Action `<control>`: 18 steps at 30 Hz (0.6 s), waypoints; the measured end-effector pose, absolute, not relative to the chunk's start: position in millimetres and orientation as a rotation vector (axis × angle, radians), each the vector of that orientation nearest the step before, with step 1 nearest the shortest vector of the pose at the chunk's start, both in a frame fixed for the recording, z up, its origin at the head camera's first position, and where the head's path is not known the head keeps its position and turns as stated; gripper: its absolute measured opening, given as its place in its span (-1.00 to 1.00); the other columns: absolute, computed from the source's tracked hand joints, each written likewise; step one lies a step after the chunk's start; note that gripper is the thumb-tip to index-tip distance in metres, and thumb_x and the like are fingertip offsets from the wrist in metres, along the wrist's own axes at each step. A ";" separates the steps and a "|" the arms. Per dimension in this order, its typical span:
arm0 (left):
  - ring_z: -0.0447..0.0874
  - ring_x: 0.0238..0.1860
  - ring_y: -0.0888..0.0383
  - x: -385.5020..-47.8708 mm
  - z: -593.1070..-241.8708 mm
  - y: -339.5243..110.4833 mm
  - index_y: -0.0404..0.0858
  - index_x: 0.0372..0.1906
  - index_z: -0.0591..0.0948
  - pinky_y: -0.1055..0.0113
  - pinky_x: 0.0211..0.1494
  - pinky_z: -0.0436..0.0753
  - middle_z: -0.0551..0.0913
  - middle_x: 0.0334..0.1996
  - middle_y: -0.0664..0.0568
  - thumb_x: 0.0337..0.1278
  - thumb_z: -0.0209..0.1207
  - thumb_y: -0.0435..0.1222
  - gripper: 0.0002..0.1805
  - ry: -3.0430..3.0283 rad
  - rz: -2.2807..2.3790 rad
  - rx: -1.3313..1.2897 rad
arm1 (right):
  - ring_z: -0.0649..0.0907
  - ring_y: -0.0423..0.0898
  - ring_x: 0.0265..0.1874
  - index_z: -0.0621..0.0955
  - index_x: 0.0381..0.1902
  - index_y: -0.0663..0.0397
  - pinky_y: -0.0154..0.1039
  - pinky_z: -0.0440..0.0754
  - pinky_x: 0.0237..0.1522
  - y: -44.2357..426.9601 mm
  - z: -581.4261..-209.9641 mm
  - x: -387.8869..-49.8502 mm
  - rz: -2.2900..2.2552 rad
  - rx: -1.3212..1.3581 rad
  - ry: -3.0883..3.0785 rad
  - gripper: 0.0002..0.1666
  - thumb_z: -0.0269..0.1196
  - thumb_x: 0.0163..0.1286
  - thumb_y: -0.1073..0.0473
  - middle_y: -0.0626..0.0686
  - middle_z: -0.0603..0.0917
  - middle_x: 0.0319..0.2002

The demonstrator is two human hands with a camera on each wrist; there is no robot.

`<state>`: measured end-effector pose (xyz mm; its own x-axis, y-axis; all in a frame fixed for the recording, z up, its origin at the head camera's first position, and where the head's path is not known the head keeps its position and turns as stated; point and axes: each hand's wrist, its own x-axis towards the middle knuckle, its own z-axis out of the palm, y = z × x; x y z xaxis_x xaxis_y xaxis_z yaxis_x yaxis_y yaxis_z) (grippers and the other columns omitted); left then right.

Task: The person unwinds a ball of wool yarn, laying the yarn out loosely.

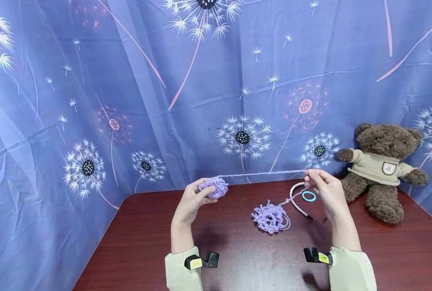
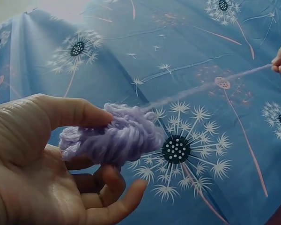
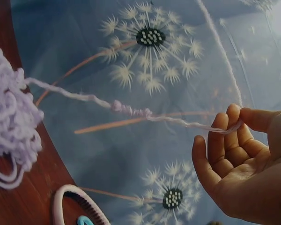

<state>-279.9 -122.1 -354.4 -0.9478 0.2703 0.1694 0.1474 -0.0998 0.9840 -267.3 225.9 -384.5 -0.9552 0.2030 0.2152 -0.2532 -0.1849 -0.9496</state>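
Note:
My left hand (image 1: 192,204) holds a small ball of lilac yarn (image 1: 216,187) between thumb and fingers, above the table. From the ball a strand (image 1: 263,174) runs straight across to my right hand (image 1: 326,194), which pinches it between thumb and fingertips. In the right wrist view the yarn (image 3: 173,121) bends at those fingertips and runs back, with a knotted stretch, to a loose lilac heap (image 3: 9,117). That heap (image 1: 269,217) lies on the table between the hands. The left wrist view shows the wound ball (image 2: 119,133) gripped by the left hand (image 2: 61,159).
On the dark red table (image 1: 146,242), a white headband (image 1: 295,198) and a turquoise ring (image 1: 308,196) lie beside the right hand. A brown teddy bear (image 1: 383,169) in a light shirt sits at the right. A blue dandelion-print curtain (image 1: 201,133) hangs behind the table.

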 end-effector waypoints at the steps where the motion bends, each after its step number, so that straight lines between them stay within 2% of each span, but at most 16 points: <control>1: 0.67 -0.33 0.29 -279.8 -354.4 -122.6 -0.68 0.13 0.39 0.35 -0.20 0.74 0.64 -0.29 0.15 0.23 0.05 -0.48 -0.58 2.047 2.224 0.475 | 0.65 -0.37 -0.51 0.70 -0.40 -0.26 -0.54 0.63 -0.33 228.1 -385.2 -266.9 2.225 0.060 -1.762 -0.72 0.14 0.47 0.16 -0.25 0.67 -0.53; 8: 0.66 -0.34 0.25 -281.0 -354.3 -123.6 -0.60 0.13 0.43 0.31 -0.21 0.75 0.67 -0.30 0.10 0.25 0.04 -0.50 -0.63 1.975 2.388 0.431 | 0.66 -0.38 -0.50 0.71 -0.39 -0.20 -0.56 0.64 -0.32 238.6 -389.0 -265.4 2.266 0.057 -1.688 -0.73 0.14 0.46 0.18 -0.23 0.69 -0.53; 18: 0.58 -0.49 0.25 -282.1 -354.6 -132.7 -0.37 0.02 0.50 0.31 -0.27 0.76 0.63 -0.47 0.12 0.27 0.03 -0.47 -0.75 1.891 2.575 0.239 | 0.65 -0.40 -0.49 0.71 -0.43 -0.22 -0.57 0.65 -0.31 241.3 -391.7 -267.0 2.290 0.056 -1.658 -0.66 0.11 0.48 0.23 -0.24 0.70 -0.52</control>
<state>-282.1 -132.7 -354.6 -0.9869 0.0381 0.1567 0.1382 -0.3018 0.9433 -267.0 241.3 -391.7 -0.9504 0.2275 0.2121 -0.2725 -0.2801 -0.9205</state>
